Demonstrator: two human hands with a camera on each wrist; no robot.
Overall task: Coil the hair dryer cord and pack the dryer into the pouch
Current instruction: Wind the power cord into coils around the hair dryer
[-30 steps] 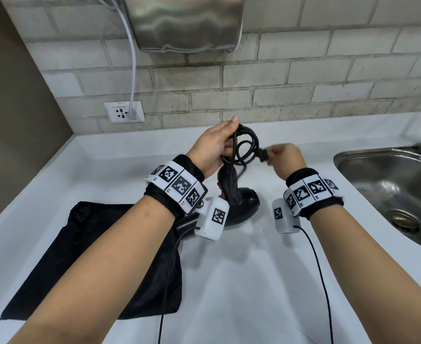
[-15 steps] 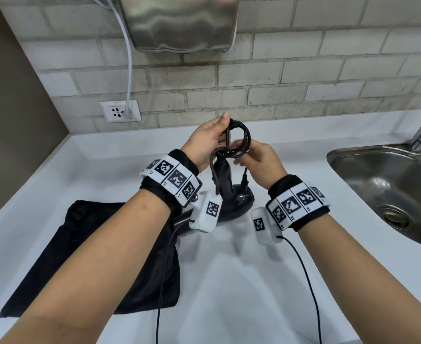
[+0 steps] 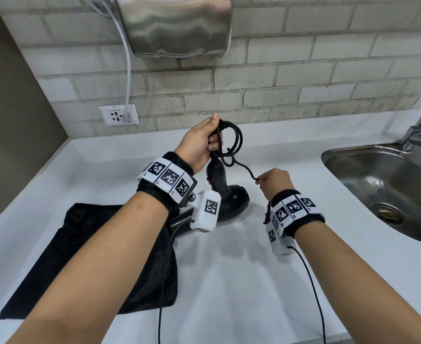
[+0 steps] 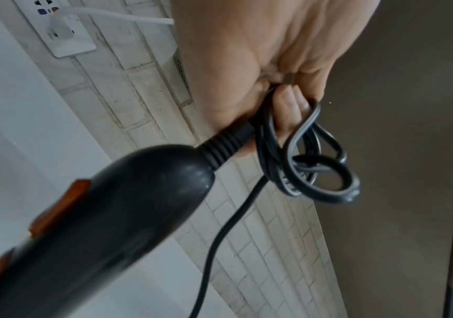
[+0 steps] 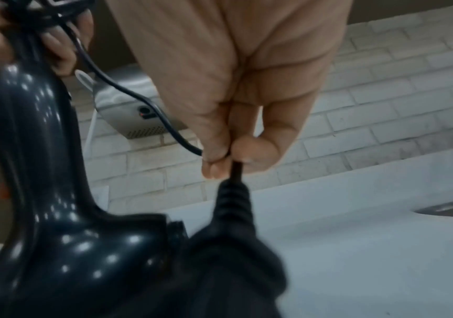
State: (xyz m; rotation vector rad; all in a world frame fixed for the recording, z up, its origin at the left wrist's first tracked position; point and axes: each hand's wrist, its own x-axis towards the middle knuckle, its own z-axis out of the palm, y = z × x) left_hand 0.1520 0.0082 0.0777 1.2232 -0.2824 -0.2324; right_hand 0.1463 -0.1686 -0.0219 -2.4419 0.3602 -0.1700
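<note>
- Gripping the coil, the left hand (image 3: 199, 145) has its fingers curled round several loops of cord (image 3: 231, 142) bunched at the top of the dryer (image 3: 217, 180) handle; the left wrist view shows the loops crossing each other untidily just past the strain relief.
- The right hand (image 3: 275, 181), at 4 o'clock from the coil, pinches the free tail between thumb and fingers just above the plug (image 5: 233, 198), which dangles below the wrist.
- A short slack run of cord joins the two hands.
- The dryer stands handle-up, its body apparently resting on the counter (image 3: 229, 281) below the left hand.
- The pouch (image 3: 85, 244) lies flat at 8 o'clock from the dryer, its mouth not visibly open.
- Risks, as I judge them:
  - the loops are loose and uneven, so any easing of the left fingers could let them spring apart;
  - pulling the tail tight could shrink or knot the crossed loops;
  - the hanging plug could swing and knock the dryer over;
  - the sink (image 3: 390, 189) sits at 3 o'clock, near enough for a dropped plug to land in it.
</note>
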